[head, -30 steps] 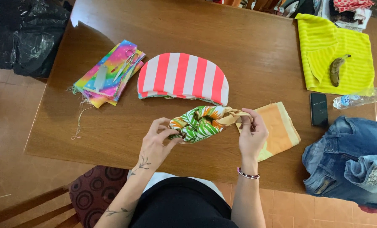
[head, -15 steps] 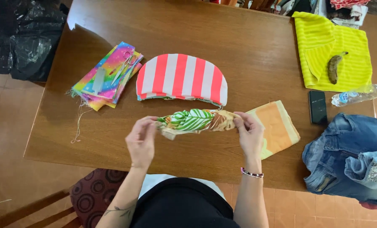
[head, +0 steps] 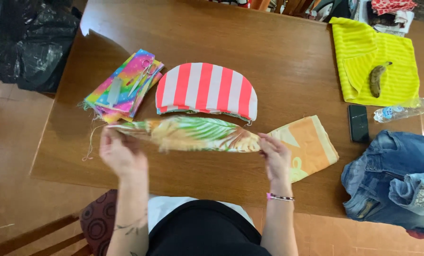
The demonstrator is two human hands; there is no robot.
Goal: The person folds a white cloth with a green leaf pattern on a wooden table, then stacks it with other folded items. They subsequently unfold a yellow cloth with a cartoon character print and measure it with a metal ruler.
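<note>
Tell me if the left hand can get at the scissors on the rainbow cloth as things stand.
Probably yes, once freed. The left hand grips one end of the leaf-print cloth; the scissors lie uncovered on the rainbow cloth just beyond it, with only bare table between.

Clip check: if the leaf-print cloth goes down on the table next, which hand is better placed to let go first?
Probably the right hand: it pinches the leaf-print cloth just above the orange cloth, low over the table. The left hand holds the other end.
</note>
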